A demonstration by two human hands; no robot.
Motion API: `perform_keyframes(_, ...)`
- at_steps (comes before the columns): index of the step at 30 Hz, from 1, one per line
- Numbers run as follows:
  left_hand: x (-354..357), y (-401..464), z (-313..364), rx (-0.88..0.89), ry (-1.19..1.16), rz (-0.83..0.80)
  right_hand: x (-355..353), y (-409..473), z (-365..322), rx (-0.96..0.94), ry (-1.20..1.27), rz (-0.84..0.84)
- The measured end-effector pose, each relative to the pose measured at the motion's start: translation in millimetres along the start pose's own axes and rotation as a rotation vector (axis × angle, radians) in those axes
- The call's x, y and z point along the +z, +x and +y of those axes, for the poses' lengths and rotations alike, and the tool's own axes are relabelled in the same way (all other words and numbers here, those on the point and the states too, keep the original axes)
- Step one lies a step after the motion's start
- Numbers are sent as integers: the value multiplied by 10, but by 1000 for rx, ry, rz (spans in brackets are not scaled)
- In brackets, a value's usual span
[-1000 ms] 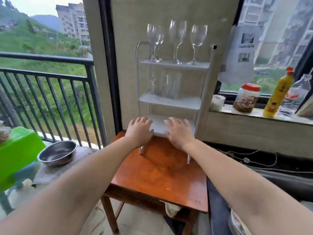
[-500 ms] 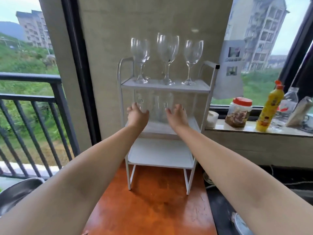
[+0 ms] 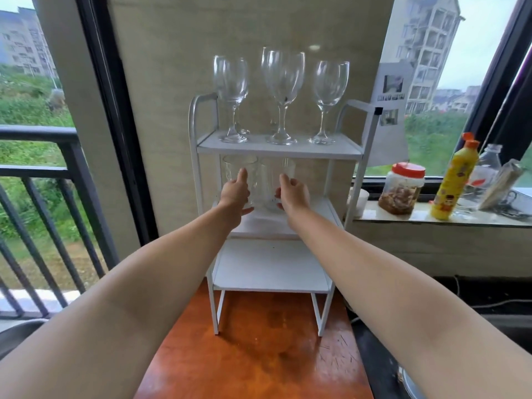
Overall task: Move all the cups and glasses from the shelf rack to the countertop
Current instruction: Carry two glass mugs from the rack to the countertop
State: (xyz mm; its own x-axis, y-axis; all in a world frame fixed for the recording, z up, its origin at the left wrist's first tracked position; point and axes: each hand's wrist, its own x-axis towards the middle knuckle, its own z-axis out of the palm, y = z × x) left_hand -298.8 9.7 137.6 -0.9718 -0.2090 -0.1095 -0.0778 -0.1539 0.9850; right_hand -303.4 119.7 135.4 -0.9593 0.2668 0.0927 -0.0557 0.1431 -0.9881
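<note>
White rack [image 3: 201,174] stands on a wooden table [image 3: 259,355]. Top shelf: three wine glasses [image 3: 283,82] upright in a row. Middle shelf: two tumblers, left tumbler [image 3: 240,165] and right tumbler [image 3: 277,174], side by side. Left hand [image 3: 235,192] wraps the left tumbler, thumb up its near face; right hand [image 3: 292,192] curls round the right tumbler. Both tumblers rest on the shelf. At 3 o'clock of the rack, a sill bears a jar [image 3: 401,187] and yellow bottle [image 3: 454,180].
</note>
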Motion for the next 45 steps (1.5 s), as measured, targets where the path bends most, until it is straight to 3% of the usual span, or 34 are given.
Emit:
perform_keyframes(16, -3, -827, -112, 47, 19, 78, -541, -509, -2, -79, 39, -59)
perform_keyframes(30, -423, -1720, -132, 83, -28, 48, -910, -1428, 6, 24, 325, -96)
perform_keyframes(38, -753, -2560, -733, -35, 11, -5, -1190, -2491, 551, 198, 409, 10)
perform_keyframes(45, -624, -3379, -1572, -243, 91, -164, -1959, -3500, 1300, 338, 351, 159)
